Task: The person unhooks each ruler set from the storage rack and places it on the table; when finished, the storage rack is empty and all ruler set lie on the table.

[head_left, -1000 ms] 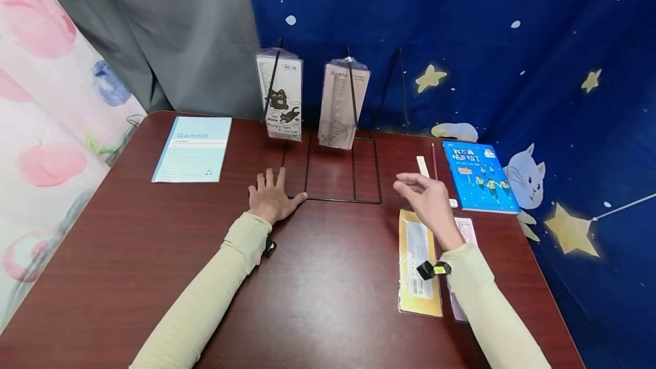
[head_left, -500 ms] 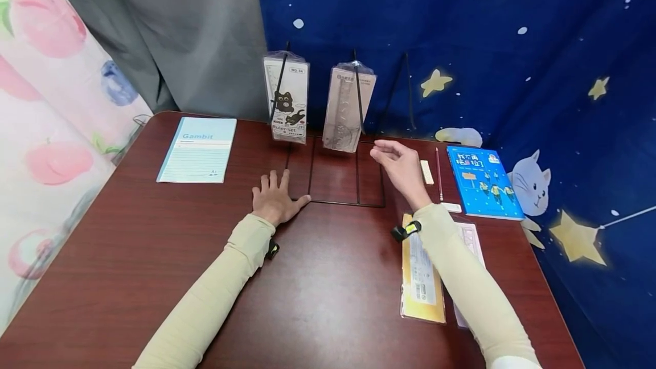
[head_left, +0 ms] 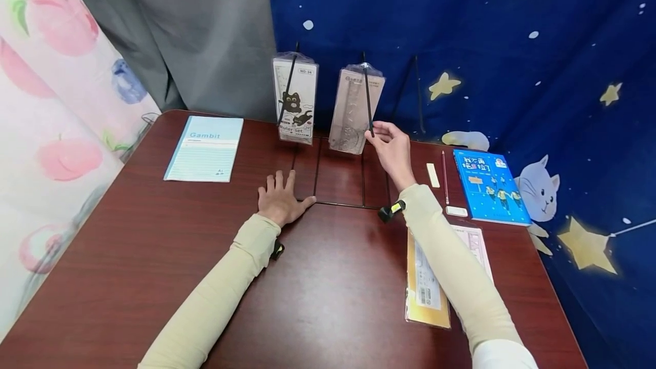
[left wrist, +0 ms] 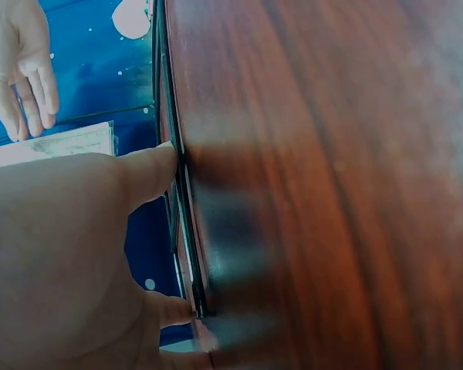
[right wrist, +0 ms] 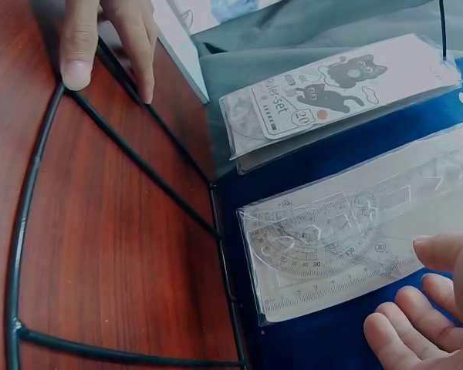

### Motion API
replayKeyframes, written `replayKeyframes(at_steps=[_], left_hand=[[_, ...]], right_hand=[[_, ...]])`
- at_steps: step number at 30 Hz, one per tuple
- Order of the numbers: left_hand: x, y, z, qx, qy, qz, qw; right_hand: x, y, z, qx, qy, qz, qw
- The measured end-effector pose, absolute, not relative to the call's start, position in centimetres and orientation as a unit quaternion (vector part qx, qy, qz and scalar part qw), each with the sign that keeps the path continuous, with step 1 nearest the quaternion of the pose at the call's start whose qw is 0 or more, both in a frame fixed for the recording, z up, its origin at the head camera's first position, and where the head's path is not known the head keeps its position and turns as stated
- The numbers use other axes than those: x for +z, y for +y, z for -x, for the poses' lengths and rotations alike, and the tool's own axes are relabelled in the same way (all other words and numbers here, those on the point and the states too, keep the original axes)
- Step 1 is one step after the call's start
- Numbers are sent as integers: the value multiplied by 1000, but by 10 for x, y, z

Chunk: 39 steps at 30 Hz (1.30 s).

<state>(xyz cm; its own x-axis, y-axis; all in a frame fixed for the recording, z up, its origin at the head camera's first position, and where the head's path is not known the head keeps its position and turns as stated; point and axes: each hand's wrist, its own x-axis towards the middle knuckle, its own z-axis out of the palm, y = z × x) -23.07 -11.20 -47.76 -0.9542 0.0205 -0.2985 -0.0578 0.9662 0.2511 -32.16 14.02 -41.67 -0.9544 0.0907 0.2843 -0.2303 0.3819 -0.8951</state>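
My left hand (head_left: 279,201) lies with spread fingers at the front left corner of a black wire rack (head_left: 340,204), its thumb on the front wire. My right hand (head_left: 393,150) is beside the lower edge of a clear-wrapped ruler set (head_left: 353,110) that hangs from a middle hook. In the right wrist view, the right thumb (right wrist: 440,250) overlaps this pack, with a gap between thumb and fingers. Another hanging ruler set (head_left: 297,98), printed with black cats, is to the left. At the right, a third hook (head_left: 419,95) carries nothing.
A Gambit notebook (head_left: 205,150) lies at the back left of the dark wooden table (head_left: 318,300). On the right are a blue book (head_left: 492,189), a pencil (head_left: 445,178), two small white blocks, a yellow packet (head_left: 427,295) and a pink packet (head_left: 476,246), partly under the right forearm.
My right hand has moved left and forward, from above the packets to the hanging ruler set. The left hand stays on the rack. The head view has shifted slightly.
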Motion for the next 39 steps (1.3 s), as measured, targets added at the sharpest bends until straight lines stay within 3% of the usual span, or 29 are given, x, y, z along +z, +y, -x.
replayKeyframes(at_steps=[10, 16, 30, 39], left_hand=[[-477, -111, 230, 129, 980, 11, 154], [-477, -110, 231, 131, 979, 10, 154], [-475, -112, 230, 128, 980, 11, 152], [-476, -111, 230, 132, 980, 9, 150]], right_hand=[[-415, 133, 330, 526, -831, -37, 174], [-417, 134, 327, 553, -816, -58, 159], [-416, 143, 301, 565, -813, -73, 122], [-390, 139, 267, 574, -807, -97, 105]])
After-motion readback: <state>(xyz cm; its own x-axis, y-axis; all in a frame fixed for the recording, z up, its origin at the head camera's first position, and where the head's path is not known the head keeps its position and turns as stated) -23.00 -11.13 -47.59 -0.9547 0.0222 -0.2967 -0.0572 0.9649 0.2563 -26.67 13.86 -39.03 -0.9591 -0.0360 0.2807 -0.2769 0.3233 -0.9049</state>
